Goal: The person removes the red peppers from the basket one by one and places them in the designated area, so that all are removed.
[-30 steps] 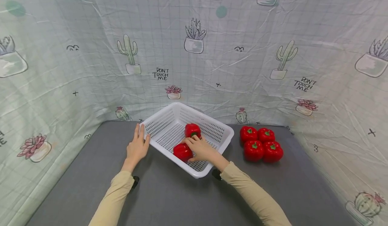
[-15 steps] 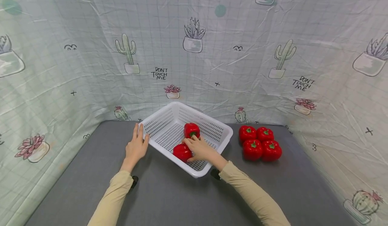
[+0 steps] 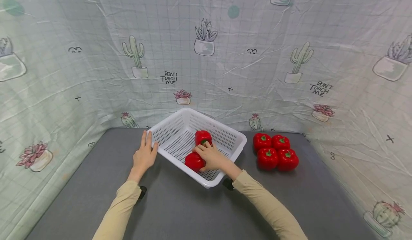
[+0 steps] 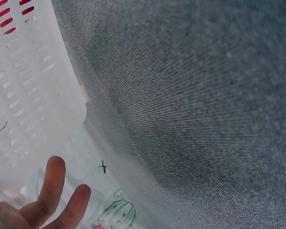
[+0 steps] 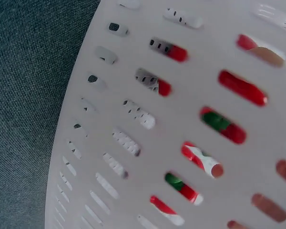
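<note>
A white slotted plastic basket [image 3: 175, 147] stands turned at an angle on the grey table, with two red bell peppers inside. My right hand [image 3: 212, 157] reaches over its right side and grips the nearer bell pepper [image 3: 194, 162]. The other bell pepper [image 3: 202, 137] lies just behind, close to those fingers. At the basket's left corner my left hand [image 3: 144, 157] rests with fingers extended against the rim. Two of its fingertips show beside the basket wall in the left wrist view. Through the slots in the right wrist view, red and green patches and bits of fingers appear.
Several red bell peppers [image 3: 276, 152] sit grouped on the grey table [image 3: 180, 211], to the right of the basket. A cloth [image 3: 231, 68] printed with cacti hangs behind and along both sides.
The nearer bell pepper has shifted very slightly right within the basket under my right hand. My left hand stays at the corner. The head view has drifted a little.
</note>
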The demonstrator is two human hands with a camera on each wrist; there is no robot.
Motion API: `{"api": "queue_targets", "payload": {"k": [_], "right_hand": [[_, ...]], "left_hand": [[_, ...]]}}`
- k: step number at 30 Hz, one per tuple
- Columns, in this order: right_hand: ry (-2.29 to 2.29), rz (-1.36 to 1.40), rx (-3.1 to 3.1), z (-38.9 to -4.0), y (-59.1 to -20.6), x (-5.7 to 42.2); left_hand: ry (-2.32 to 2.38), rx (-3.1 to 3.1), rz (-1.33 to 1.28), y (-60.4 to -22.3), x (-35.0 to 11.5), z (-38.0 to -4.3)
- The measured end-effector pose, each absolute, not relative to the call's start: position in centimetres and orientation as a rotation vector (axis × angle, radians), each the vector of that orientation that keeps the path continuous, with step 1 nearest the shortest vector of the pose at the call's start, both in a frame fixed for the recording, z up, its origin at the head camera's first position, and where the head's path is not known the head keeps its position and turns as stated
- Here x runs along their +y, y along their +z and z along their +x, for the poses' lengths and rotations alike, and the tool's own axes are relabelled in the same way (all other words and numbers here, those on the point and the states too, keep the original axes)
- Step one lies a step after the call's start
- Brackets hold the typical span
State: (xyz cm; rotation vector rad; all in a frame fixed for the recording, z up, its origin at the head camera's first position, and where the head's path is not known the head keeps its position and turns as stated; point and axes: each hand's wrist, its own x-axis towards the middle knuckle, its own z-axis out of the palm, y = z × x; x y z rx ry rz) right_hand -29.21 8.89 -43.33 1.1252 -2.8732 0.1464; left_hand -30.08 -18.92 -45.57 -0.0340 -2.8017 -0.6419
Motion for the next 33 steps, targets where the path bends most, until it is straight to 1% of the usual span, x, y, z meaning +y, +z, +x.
{"api": "queue_targets", "payload": {"k": [12, 18, 33], "right_hand": [[0.294, 1.126, -2.860, -29.1, -42.5, 9.5], [0.308, 1.152, -2.802, -28.6, -42.1, 10.0], [0.532, 1.122, -2.763, -27.7, -41.2, 11.3]], "left_hand": [[-0.629, -2.816, -0.023, -45.6, -19.1, -30.1], [-0.640, -2.819, -0.020, -45.6, -19.1, -30.0], [-0.642, -2.816, -0.027, -45.4, -18.8, -30.0]]}}
